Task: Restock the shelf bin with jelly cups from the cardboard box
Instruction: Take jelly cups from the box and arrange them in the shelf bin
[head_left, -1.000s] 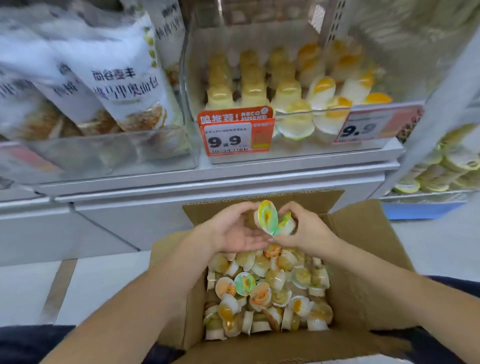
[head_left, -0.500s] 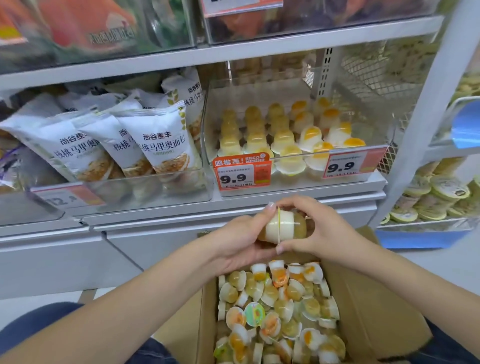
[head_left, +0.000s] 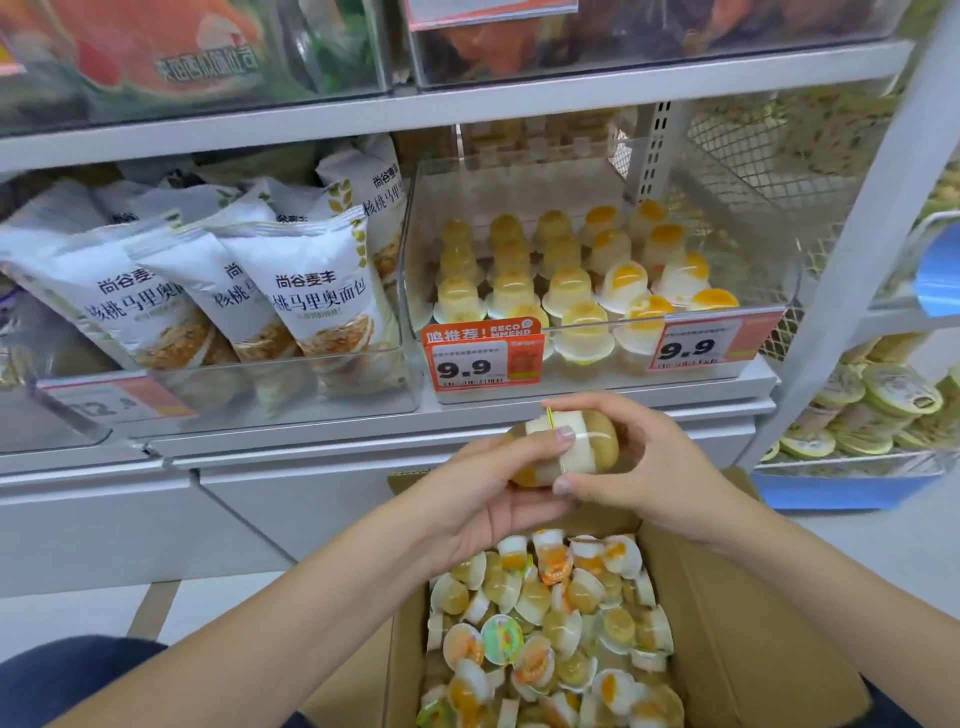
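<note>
The jelly cups (head_left: 563, 452) are smooth, glossy clear plastic with shiny foil lids. Below them, the cardboard box (head_left: 753, 639) is matt brown cardboard, plain and slightly rough. Above the box, the shelf bin (head_left: 597, 171) is clear, glossy plastic, and the shelf (head_left: 467, 104) over it is smooth white painted metal. Left of the bin, the bread bags (head_left: 311, 291) are glossy printed plastic film. The price tags (head_left: 483, 353) on the bin are printed paper.

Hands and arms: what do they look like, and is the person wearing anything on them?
Both arms are bare up to the frame's edge: no sleeves, gloves, watch or rings in view. The left hand and right hand have short, plain fingernails. Dark blue trousers show below the arms.
</note>
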